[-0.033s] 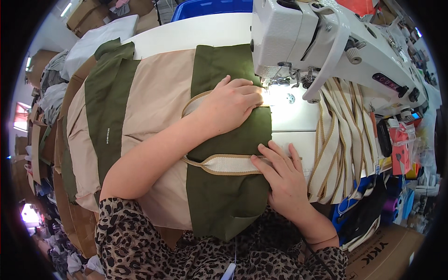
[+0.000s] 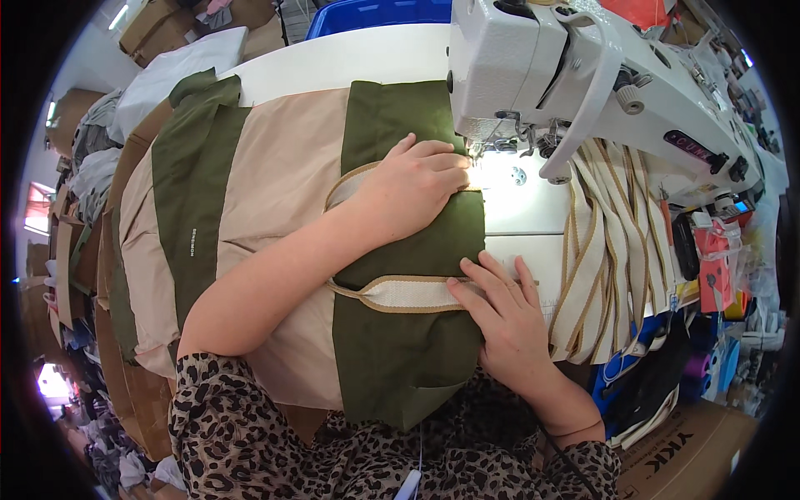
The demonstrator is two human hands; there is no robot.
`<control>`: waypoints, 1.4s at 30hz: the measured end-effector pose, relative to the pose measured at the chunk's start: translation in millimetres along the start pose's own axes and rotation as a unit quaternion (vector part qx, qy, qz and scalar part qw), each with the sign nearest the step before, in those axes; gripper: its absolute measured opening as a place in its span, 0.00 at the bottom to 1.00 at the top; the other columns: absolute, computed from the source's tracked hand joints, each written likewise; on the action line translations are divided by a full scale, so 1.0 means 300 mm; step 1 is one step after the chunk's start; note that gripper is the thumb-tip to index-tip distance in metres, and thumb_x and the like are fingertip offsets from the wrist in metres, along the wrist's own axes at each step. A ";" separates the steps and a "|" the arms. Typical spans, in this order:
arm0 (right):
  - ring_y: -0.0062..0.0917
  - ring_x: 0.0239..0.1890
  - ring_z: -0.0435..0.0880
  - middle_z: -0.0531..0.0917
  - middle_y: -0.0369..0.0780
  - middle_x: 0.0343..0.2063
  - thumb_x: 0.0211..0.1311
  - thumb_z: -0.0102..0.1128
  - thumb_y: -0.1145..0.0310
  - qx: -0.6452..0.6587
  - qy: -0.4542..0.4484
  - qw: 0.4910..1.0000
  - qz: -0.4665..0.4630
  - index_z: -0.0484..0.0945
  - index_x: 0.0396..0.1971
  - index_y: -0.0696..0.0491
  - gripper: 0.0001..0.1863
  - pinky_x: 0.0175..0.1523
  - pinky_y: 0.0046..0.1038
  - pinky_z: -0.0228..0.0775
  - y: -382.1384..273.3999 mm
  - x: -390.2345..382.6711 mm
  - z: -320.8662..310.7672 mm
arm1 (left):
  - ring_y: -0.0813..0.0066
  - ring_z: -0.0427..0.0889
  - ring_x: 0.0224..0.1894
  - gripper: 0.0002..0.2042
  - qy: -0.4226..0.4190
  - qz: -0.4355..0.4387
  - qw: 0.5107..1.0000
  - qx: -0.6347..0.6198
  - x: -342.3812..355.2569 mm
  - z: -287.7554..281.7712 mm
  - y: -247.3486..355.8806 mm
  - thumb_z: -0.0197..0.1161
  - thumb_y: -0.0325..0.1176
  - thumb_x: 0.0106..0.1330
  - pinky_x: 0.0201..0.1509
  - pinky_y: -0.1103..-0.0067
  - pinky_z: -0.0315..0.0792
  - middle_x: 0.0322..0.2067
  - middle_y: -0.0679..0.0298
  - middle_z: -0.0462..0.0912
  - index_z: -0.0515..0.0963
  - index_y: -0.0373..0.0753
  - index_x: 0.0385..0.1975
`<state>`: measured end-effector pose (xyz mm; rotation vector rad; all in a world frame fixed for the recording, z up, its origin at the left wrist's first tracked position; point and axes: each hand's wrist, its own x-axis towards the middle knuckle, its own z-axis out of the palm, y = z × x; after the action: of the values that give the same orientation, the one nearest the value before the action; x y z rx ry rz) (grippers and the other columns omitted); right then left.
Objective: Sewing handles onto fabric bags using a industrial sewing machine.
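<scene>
A fabric panel in beige and olive-green bands [image 2: 292, 142] lies across the sewing table, its right edge by the sewing machine [image 2: 500, 67]. My left hand [image 2: 414, 187] rests palm down on the green band, fingers laid out beside the lit needle area. Under it passes a looped cream webbing strap with tan edges [image 2: 342, 190]; that strap's end is partly hidden by the hand and glare. Nearer to me, my right hand [image 2: 510, 321] is spread flat at the panel's right edge. Its fingertips touch the strap's other cream length [image 2: 412, 294].
Several more cream straps [image 2: 612, 250] hang in a bundle right of the machine bed. Beyond the table stands a blue bin [image 2: 375, 18]. Cardboard [image 2: 125, 367] borders the table's left side, and a carton [image 2: 687, 450] sits at lower right.
</scene>
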<state>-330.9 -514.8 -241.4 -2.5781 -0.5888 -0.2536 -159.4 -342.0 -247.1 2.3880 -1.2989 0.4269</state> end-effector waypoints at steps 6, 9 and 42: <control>0.34 0.59 0.73 0.78 0.40 0.52 0.48 0.54 0.79 0.005 0.021 0.999 -0.023 0.80 0.46 0.51 0.22 0.67 0.48 0.55 0.012 -0.024 0.006 | 0.66 0.79 0.49 0.10 0.009 0.051 0.998 -0.026 -0.003 0.000 0.004 0.55 0.25 0.57 0.55 0.71 0.73 0.43 0.64 0.82 0.81 0.38 0.37; 0.34 0.58 0.74 0.78 0.40 0.50 0.50 0.53 0.78 0.008 0.030 0.999 -0.024 0.80 0.44 0.51 0.19 0.66 0.48 0.56 0.013 -0.028 0.010 | 0.66 0.80 0.47 0.10 0.026 0.043 0.998 -0.031 -0.001 0.003 0.005 0.56 0.24 0.57 0.52 0.73 0.74 0.41 0.64 0.83 0.82 0.39 0.35; 0.33 0.61 0.72 0.77 0.40 0.54 0.47 0.64 0.71 0.030 0.044 0.998 0.018 0.80 0.42 0.51 0.18 0.62 0.39 0.54 0.037 0.052 0.021 | 0.65 0.80 0.47 0.13 -0.026 0.010 0.999 0.029 0.060 0.013 -0.077 0.55 0.22 0.59 0.58 0.69 0.70 0.41 0.64 0.83 0.83 0.42 0.40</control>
<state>-311.6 -515.1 -247.1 -2.5033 -0.5110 -0.3299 -130.0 -345.5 -246.9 2.4515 -1.3510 0.4165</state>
